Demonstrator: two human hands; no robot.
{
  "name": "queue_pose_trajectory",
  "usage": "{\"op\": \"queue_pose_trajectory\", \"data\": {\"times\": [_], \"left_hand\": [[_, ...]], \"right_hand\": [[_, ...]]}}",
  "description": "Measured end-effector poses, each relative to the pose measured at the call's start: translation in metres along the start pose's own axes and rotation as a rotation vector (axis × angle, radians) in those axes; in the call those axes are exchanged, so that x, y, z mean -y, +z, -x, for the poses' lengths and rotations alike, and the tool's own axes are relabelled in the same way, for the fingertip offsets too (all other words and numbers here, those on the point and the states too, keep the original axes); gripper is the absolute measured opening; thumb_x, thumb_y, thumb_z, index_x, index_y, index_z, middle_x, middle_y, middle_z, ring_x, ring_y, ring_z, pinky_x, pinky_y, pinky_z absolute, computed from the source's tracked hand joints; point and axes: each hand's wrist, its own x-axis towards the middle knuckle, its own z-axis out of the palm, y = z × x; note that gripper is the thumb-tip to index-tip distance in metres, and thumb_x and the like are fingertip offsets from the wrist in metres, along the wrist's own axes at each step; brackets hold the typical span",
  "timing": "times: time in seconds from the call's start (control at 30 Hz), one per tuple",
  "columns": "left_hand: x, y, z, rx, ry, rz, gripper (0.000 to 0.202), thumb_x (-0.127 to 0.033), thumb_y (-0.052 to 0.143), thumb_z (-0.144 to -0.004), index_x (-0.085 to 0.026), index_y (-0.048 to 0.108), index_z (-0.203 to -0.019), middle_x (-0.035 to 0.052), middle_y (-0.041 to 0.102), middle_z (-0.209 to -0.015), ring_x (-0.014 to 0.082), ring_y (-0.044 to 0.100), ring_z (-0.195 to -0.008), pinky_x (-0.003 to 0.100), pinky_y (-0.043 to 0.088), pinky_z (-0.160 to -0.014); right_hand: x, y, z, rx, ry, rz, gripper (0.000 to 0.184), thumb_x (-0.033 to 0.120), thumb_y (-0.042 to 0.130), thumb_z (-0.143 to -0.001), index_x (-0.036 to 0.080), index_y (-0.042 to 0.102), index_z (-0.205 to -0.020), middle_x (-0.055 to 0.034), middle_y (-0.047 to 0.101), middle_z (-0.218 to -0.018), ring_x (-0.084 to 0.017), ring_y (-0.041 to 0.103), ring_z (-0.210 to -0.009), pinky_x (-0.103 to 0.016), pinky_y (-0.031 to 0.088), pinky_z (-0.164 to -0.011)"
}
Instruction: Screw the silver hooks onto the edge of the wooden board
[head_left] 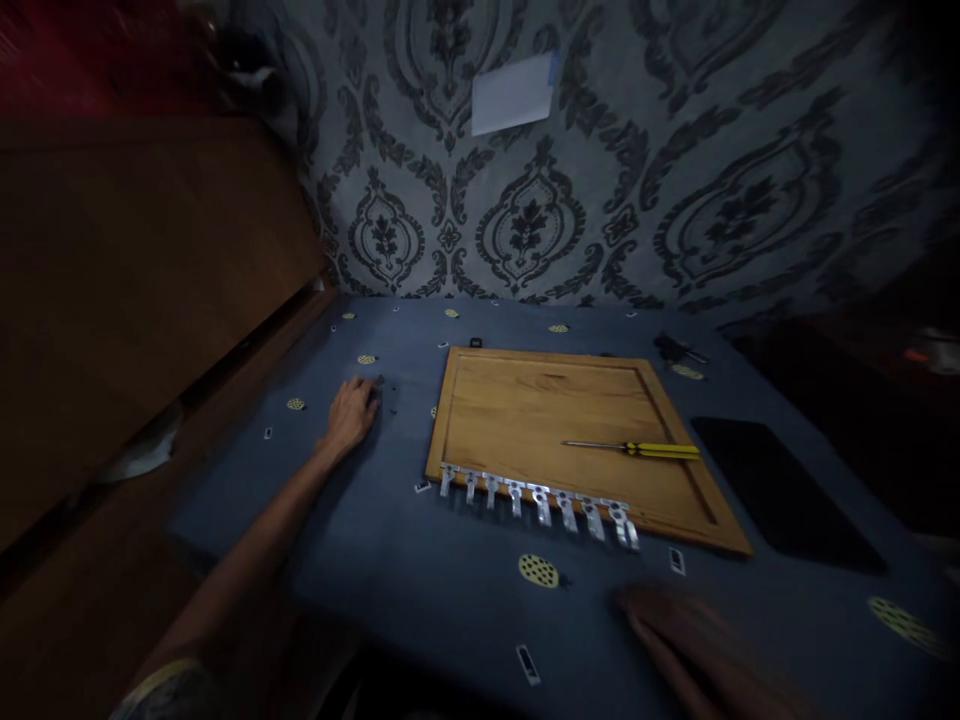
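My left hand [350, 415] rests on the blue tablecloth left of a wooden panel [525, 405]. Its fingers are curled together, with the fingertips at a few tiny dark pieces [393, 400]; whatever they pinch, if anything, is too small to make out. My right hand [675, 630] is low in front of the panel, smeared by motion, its fingers unclear. Several silver metal brackets [540, 504] stand in a row along the panel's front edge, partly overhanging it. Across the panel's right part lies a screwdriver [637, 449] with a yellow and black handle.
A flat black slab [784, 492] lies right of the panel. Behind it is a dark tool-like object [675, 350], and a small black square [475, 342] sits at the panel's back left corner. Patterned wall [525, 220] borders the table behind; brown wooden furniture [150, 270] stands left.
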Motion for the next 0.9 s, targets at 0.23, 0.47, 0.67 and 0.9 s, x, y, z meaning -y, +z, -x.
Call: {"op": "queue_pose_trajectory", "data": {"times": [0.23, 0.47, 0.67, 0.9], "left_hand": [[0.002, -0.007, -0.006, 0.003, -0.054, 0.220, 0.036, -0.037, 0.064, -0.097, -0.017, 0.060, -0.127, 0.0105, 0.062, -0.128, 0.0242, 0.065, -0.109, 0.046, 0.057, -0.092], [-0.060, -0.020, 0.045, 0.007, 0.002, 0.757, 0.028, -0.046, 0.067, -0.081, -0.019, 0.065, -0.078, 0.0061, 0.068, -0.092, 0.0208, 0.064, -0.088, 0.034, 0.054, -0.083], [-0.146, -0.026, 0.126, 0.242, -0.039, 1.254, 0.033, -0.049, 0.079, -0.073, -0.018, 0.067, -0.073, 0.0057, 0.066, -0.093, 0.0165, 0.062, -0.080, 0.029, 0.052, -0.074], [-0.189, -0.028, 0.166, 0.326, -0.071, 1.401, 0.028, -0.043, 0.086, -0.071, -0.019, 0.073, -0.068, 0.0046, 0.067, -0.091, 0.0172, 0.061, -0.089, 0.026, 0.050, -0.084]], "right_hand": [[0.010, -0.008, -0.010, 0.056, 0.100, -0.066, 0.030, 0.041, 0.054, -0.097, 0.025, 0.078, -0.105, -0.0052, 0.080, -0.103, -0.022, 0.078, -0.094, -0.030, 0.065, -0.087], [0.033, -0.007, -0.031, -0.036, 0.097, -0.123, 0.020, 0.033, 0.059, -0.095, 0.028, 0.078, -0.100, -0.0040, 0.081, -0.090, -0.022, 0.078, -0.082, -0.034, 0.067, -0.080], [0.094, -0.003, -0.071, -0.087, 0.111, -0.372, 0.021, 0.021, 0.058, -0.096, 0.025, 0.074, -0.109, -0.0052, 0.079, -0.092, -0.019, 0.074, -0.086, -0.033, 0.063, -0.078], [0.120, -0.006, -0.074, -0.217, 0.260, -0.578, 0.023, 0.018, 0.065, -0.091, 0.024, 0.074, -0.111, -0.0023, 0.077, -0.094, -0.015, 0.071, -0.082, -0.029, 0.059, -0.077]]}}
